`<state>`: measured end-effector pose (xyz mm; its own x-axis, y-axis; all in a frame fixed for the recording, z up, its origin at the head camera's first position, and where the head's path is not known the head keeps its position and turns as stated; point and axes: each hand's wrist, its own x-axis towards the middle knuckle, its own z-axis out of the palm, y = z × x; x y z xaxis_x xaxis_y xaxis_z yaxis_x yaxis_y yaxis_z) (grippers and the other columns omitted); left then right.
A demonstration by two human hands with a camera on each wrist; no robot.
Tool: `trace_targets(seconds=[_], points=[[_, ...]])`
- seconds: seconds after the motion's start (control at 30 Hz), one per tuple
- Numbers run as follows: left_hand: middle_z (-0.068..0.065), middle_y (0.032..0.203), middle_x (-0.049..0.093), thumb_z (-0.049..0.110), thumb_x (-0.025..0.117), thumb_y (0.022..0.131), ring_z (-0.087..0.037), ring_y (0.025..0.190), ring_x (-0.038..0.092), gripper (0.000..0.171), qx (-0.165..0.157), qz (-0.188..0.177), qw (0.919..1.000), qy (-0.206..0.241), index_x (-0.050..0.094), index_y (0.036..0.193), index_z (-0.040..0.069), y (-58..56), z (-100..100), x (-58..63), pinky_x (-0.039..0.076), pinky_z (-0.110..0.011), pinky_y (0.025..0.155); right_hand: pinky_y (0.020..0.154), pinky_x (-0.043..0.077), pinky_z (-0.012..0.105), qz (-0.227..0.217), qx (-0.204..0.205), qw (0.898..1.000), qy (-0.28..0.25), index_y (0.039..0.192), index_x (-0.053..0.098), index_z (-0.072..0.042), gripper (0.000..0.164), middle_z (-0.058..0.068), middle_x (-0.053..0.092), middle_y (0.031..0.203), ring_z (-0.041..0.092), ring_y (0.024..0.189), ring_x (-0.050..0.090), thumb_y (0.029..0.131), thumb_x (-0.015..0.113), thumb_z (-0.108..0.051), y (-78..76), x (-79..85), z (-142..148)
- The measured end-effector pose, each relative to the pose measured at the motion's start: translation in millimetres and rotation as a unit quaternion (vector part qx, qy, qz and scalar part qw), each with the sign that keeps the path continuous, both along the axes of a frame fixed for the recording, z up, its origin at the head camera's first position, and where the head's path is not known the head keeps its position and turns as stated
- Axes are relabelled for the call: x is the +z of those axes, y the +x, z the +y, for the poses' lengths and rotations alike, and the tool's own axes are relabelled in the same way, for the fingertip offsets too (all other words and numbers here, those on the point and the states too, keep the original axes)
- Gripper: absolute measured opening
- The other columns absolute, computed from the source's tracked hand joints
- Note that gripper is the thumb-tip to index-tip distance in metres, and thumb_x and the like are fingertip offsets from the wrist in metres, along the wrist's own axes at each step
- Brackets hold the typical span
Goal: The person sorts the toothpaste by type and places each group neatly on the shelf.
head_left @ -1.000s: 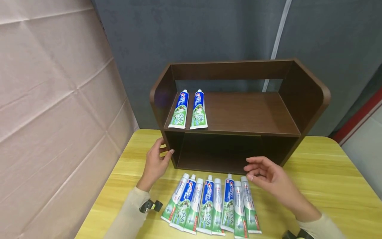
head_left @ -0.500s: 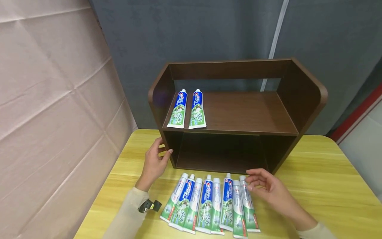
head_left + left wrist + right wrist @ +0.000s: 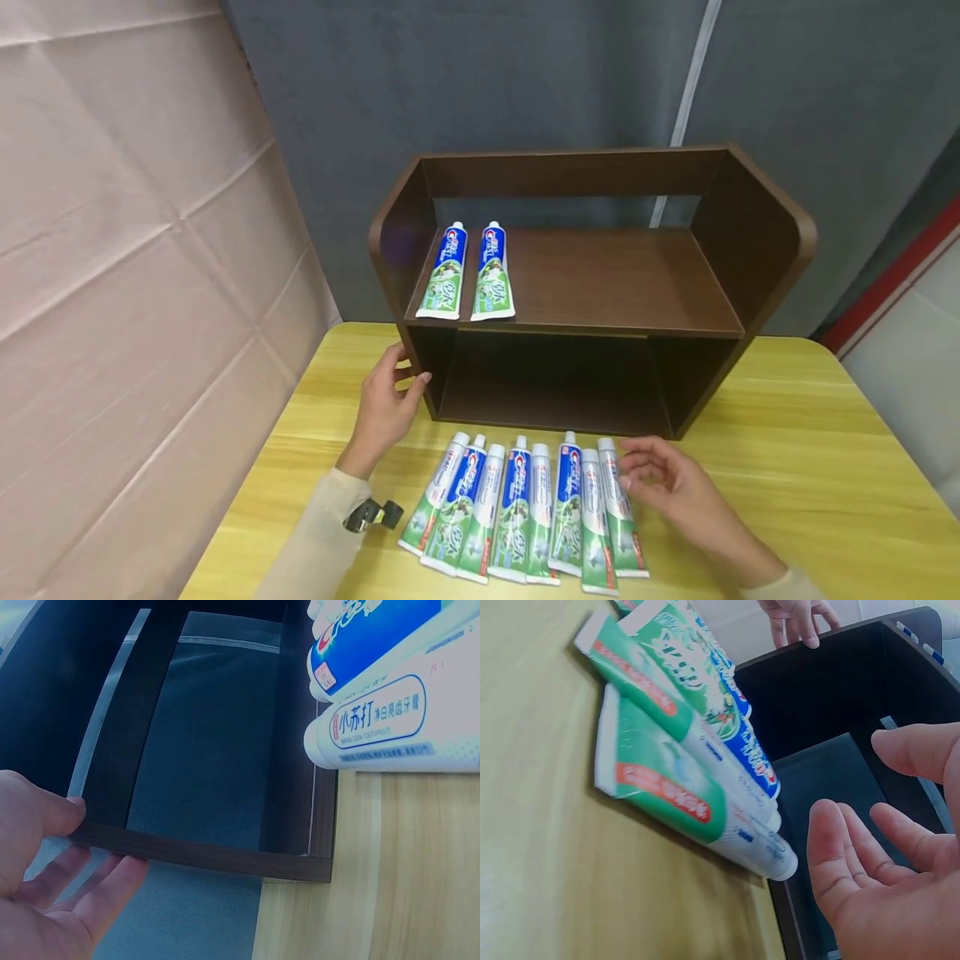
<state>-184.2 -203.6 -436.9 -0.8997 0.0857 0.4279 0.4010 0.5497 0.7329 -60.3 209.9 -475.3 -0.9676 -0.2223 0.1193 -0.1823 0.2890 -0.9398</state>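
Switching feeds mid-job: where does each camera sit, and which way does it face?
Head: worn on the head, facing forward and down at shelf and toothpaste tubes; left hand, right hand, sleeves show.
Left wrist: worn there, facing the shelf and some tubes; only the left hand shows.
Right wrist: worn there, facing across tubes toward the shelf; right hand at right, left hand at top.
Shared: head and right wrist show both hands.

A grey curtain point(image 3: 487, 75) hangs behind the table point(image 3: 810, 433). Pale cloth point(image 3: 135, 292) hangs left of the table, a red strip point(image 3: 892, 282) right.
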Motion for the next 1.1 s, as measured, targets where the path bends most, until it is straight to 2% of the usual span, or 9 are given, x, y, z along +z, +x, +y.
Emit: trace_targets(seconds=[0.37,0.6,0.8,1.1], points=[[-0.014,0.133,0.066,0.008,0.074,0.099,-0.037,0.109,0.076,0.049,-0.001,0.004,1.0,0.002,0.055,0.144,0.014,0.8,0.1,2.1,0.068,-0.046,0.08,0.086,0.062,0.023,-0.107,-0.022,0.994,-0.003,0.144,0.051,0.003,0.058,0.019,0.064,0.125,0.012,0.099,0.067,0.095,0.077,-0.012,13.9,-12.4,1.1],[-0.016,0.13,0.067,0.007,0.074,0.098,-0.039,0.106,0.076,0.048,-0.002,0.015,0.9999,0.005,0.056,0.142,0.013,1.0,1.2,2.1,0.068,-0.046,0.078,0.086,0.061,0.022,-0.118,-0.031,0.992,0.021,0.15,0.048,0.004,0.065,0.019,0.064,0.13,0.009,0.099,0.066,0.095,0.078,-0.015,22.0,-17.6,2.9],[-0.016,0.13,0.067,0.007,0.073,0.099,-0.038,0.106,0.077,0.047,-0.003,0.017,0.9998,0.005,0.056,0.142,0.012,1.2,1.4,1.5,0.068,-0.045,0.077,0.082,0.06,0.023,-0.139,-0.019,0.989,0.039,0.15,0.049,0.006,0.067,0.022,0.065,0.137,0.009,0.096,0.066,0.095,0.079,-0.018,27.5,-19.7,4.9],[-0.015,0.13,0.067,0.007,0.074,0.099,-0.037,0.106,0.077,0.046,0.0,0.016,0.9998,0.01,0.057,0.141,0.012,0.0,0.5,-1.4,0.068,-0.044,0.077,0.084,0.058,0.022,-0.166,-0.043,0.984,0.056,0.147,0.056,-0.001,0.066,0.015,0.066,0.14,0.009,0.1,0.065,0.091,0.083,-0.023,30.4,-21.9,4.3]])
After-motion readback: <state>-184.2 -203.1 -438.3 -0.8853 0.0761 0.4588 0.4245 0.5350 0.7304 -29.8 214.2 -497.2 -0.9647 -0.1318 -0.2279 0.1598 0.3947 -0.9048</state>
